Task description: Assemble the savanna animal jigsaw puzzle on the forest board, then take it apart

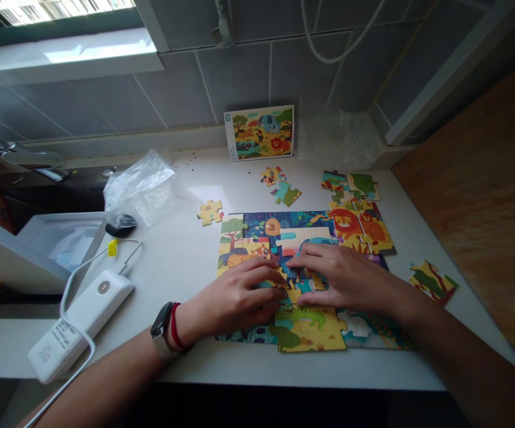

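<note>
A colourful animal jigsaw puzzle [257, 238], partly joined, lies on the white counter [181, 261]. My left hand [235, 297] rests on the puzzle's left middle, fingers stretched and pressing flat on the pieces. My right hand [342, 276] lies flat on the middle, fingers pointing left, fingertips close to those of the left hand. Both press on pieces around a blue and yellow patch. A watch and red band sit on my left wrist [166, 330]. A yellow piece with a green crocodile [308, 330] juts out at the near edge.
Loose pieces lie about: one [210, 212] left of the puzzle, two [279, 184] behind it, a group [351, 185] at back right, one [431, 281] far right. A reference picture [260, 132] leans on the tiled wall. A crumpled plastic bag [139, 184], white power bank [81, 324] with cable, wooden panel [484, 196].
</note>
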Available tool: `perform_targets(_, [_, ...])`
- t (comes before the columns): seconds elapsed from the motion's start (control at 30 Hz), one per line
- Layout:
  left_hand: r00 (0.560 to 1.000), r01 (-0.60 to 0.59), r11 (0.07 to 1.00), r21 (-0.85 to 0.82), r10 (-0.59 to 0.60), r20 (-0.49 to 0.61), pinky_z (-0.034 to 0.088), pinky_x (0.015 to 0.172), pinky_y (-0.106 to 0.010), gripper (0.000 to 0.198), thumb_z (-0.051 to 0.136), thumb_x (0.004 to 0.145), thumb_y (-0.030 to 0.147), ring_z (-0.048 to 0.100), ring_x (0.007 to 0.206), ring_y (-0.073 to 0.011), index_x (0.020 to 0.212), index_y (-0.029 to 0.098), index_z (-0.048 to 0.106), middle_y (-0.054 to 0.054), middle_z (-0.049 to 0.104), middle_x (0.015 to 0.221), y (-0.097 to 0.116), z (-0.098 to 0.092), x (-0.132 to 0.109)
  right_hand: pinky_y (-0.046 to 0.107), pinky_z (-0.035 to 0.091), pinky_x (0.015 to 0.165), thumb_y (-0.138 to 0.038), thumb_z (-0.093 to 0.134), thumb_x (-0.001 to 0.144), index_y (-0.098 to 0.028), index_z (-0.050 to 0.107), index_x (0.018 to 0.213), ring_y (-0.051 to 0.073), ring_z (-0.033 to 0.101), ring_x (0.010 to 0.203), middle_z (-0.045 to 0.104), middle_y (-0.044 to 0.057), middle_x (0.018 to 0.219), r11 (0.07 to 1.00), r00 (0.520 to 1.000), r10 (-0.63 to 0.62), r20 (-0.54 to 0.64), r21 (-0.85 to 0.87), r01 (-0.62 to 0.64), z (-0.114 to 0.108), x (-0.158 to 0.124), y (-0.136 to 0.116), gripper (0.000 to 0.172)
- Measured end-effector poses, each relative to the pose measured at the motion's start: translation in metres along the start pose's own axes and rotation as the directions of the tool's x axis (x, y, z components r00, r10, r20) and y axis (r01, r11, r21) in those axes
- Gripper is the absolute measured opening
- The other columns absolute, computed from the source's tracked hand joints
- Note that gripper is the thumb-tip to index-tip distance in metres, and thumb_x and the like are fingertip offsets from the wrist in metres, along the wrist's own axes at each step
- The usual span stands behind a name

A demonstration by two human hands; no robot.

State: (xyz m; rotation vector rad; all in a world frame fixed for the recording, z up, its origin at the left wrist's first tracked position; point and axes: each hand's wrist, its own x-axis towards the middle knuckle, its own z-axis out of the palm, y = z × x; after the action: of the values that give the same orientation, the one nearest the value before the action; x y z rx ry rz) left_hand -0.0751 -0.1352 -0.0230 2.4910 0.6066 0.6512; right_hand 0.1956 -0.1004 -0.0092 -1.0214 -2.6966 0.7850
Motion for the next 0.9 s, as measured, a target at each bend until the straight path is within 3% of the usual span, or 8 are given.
perform_targets(0.33, [0.993, 0.118, 0.993, 0.022, -0.118, 0.011, 0.058, 0.109, -0.041, 0.022, 0.062, 0.105, 0.030, 0.066, 0.126, -0.0261, 0.123, 0.019, 0.069, -0.015, 0.064, 0.140, -0.001, 0.001, -0.005, 0.031, 0.052, 0.072, -0.041, 0.089, 0.082, -0.026, 0.074, 0.124, 0.023, 0.069, 0.088, 0.071, 0.006, 0.108, 0.999, 0.999, -0.036, -0.001, 0.019, 0.036, 0.004, -0.004, 0.005, 0.048])
perform_targets(0.47, [0.993, 0.101, 0.994, 0.047, -0.104, 0.051, 0.049, 0.119, -0.047, 0.026, 0.065, 0.103, 0.039, 0.063, 0.132, -0.0275, 0.122, 0.020, 0.069, -0.014, 0.064, 0.142, -0.004, 0.000, -0.004, 0.032, 0.053, 0.073, -0.041, 0.089, 0.081, -0.026, 0.074, 0.125, 0.023, 0.069, 0.089, 0.070, 0.006, 0.109, 0.999, 1.000, -0.031, 0.000, 0.021, 0.031, 0.003, -0.004, 0.005, 0.049])
perform_targets(0.67, [0.964, 0.251, 0.954, 0.162, -0.262, 0.046, 0.033, 0.124, -0.065, 0.083, 0.075, 0.084, 0.071, 0.036, 0.153, -0.0417, 0.149, 0.025, 0.052, -0.016, 0.051, 0.155, -0.008, -0.002, -0.004, 0.032, 0.052, 0.071, -0.041, 0.088, 0.082, -0.025, 0.073, 0.125, 0.024, 0.069, 0.090, 0.070, 0.007, 0.110, 0.999, 0.999, -0.048, 0.006, -0.010, 0.048, 0.002, -0.004, 0.002, 0.048])
perform_targets(0.9, [0.947, 0.294, 0.943, 0.157, -0.309, 0.086, 0.025, 0.127, -0.065, 0.079, 0.073, 0.087, 0.070, 0.031, 0.155, -0.0425, 0.149, 0.025, 0.052, -0.016, 0.046, 0.160, -0.005, -0.002, -0.004, 0.034, 0.054, 0.073, -0.040, 0.083, 0.087, -0.022, 0.073, 0.116, 0.024, 0.068, 0.090, 0.069, 0.009, 0.112, 0.999, 0.995, -0.048, -0.084, -0.006, 0.048, 0.010, 0.000, -0.007, 0.036])
